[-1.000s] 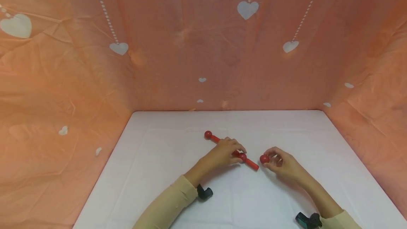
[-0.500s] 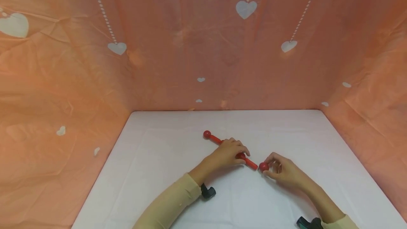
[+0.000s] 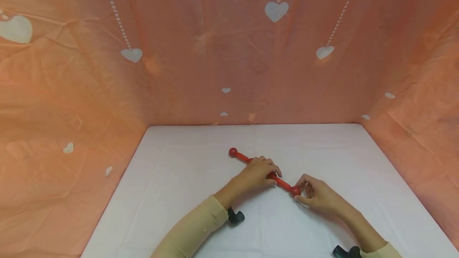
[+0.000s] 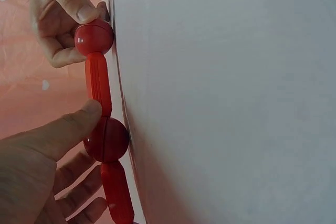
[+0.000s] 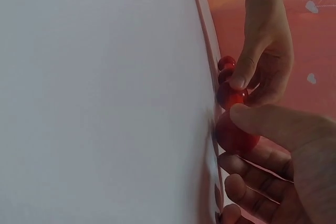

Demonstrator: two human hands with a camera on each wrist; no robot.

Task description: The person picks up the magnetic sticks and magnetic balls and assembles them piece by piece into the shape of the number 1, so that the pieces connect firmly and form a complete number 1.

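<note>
A chain of red balls and red rods lies slantwise on the white table (image 3: 201,218). My left hand (image 3: 256,173) grips the chain near its middle, thumb and fingers around a red ball (image 4: 107,140); part of the chain is hidden under this hand. From that ball a ridged red rod (image 4: 98,82) runs toward the right hand. At its tip sits the end ball (image 3: 295,191), which my right hand (image 3: 319,194) pinches between thumb and fingers. In the left wrist view this ball meets the rod's end. Up at the far left end is another red ball (image 3: 233,152) on a red rod (image 3: 242,157).
An orange cloth (image 3: 201,71) with pale hearts stands as a wall behind the table and along both sides. Black wrist cameras (image 3: 236,216) are worn at both sleeves, low over the table.
My right hand has brought its ball toward me and slightly left, from apart to against the rod's free end. The left hand has slid slightly right along the chain, still gripping it.
</note>
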